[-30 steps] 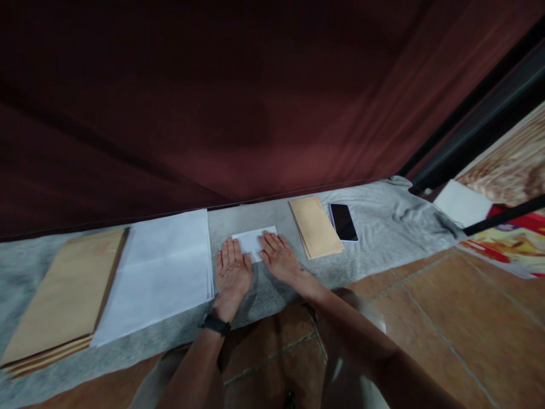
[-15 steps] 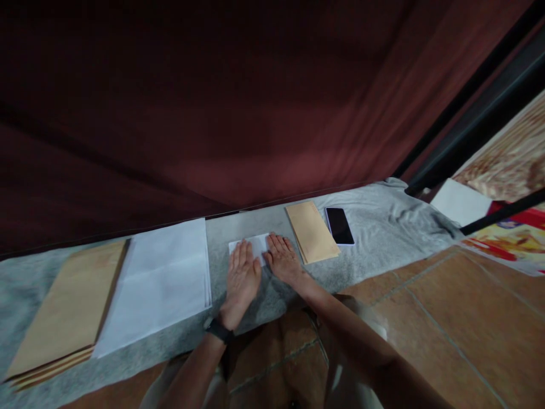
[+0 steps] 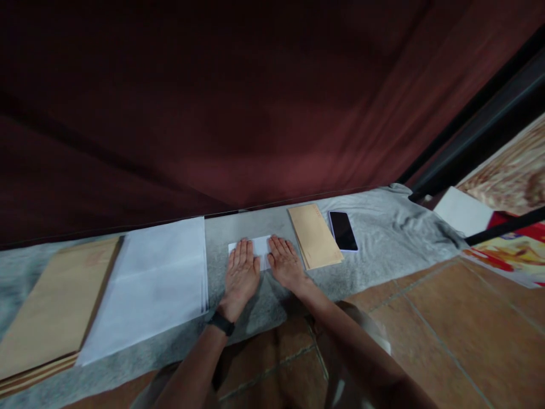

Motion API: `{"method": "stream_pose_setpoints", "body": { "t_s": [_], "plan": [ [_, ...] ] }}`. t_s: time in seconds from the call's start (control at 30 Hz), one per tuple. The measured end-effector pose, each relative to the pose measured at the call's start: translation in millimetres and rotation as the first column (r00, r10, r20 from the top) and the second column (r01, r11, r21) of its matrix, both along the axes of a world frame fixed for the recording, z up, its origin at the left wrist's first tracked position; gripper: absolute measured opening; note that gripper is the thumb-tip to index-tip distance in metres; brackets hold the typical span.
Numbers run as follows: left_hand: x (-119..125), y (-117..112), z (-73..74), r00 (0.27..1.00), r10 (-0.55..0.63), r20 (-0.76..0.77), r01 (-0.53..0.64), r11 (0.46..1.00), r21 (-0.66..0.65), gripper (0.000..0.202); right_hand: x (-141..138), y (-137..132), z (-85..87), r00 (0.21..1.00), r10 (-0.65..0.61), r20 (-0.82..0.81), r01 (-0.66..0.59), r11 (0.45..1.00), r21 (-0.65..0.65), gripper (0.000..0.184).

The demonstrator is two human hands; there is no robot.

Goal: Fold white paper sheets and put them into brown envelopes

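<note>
A small folded white paper lies on the grey cloth on the floor. My left hand rests flat on its left part, fingers stretched out. A dark band is on that wrist. My right hand lies flat on the paper's right part, fingers also extended. Most of the paper is hidden under both palms. Neither hand grips anything.
A stack of white sheets lies left of my hands, with a stack of brown envelopes further left. To the right lie brown envelopes and a dark phone. A dark red curtain hangs behind. Brown floor tiles are at right.
My left hand has slid up and right onto the folded paper, closer to my right hand. The paper shows less than before. The view has shifted slightly.
</note>
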State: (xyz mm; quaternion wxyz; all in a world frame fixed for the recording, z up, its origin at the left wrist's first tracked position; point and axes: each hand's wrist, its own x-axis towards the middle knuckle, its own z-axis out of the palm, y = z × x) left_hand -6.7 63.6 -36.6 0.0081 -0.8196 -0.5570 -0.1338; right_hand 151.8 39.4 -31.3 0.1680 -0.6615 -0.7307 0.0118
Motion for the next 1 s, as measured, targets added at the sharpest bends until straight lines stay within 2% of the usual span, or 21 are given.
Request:
{"method": "stream_pose_setpoints", "body": {
  "t_s": [0.2,0.3,0.37,0.43,0.63,1.0],
  "plan": [
    [-15.4,-4.4,0.4,0.997,0.079,0.007,-0.079,0.997,-0.022,0.061,-2.7,6.7,15.2,0.999,0.0,-0.043,-0.002,0.999,-0.037,0.049],
    [-16.4,-6.9,3.6,0.997,0.081,-0.01,-0.081,0.996,-0.028,0.06,-13.2,7.7,19.5,0.991,0.113,-0.066,-0.114,0.993,-0.01,0.05],
    [-15.8,-7.8,5.7,0.997,0.076,-0.02,-0.077,0.996,-0.037,0.06,-21.5,6.6,17.8,0.977,0.201,-0.07,-0.201,0.98,-0.003,0.049],
    [-15.2,-8.3,7.1,0.997,0.071,-0.03,-0.072,0.996,-0.046,0.059,-27.8,4.8,13.0,0.971,0.232,-0.064,-0.233,0.972,-0.008,0.049],
    [-16.5,-9.1,3.8,0.997,0.072,0.004,-0.072,0.997,-0.006,0.06,-25.1,3.7,-1.4,0.99,0.14,-0.022,-0.14,0.99,0.01,0.051],
    [-31.4,-9.4,-2.1,0.986,0.126,0.106,-0.125,0.992,-0.014,0.062,-4.4,3.0,-1.5,0.998,0.015,0.053,-0.013,0.999,-0.041,0.056]
  ]
}}
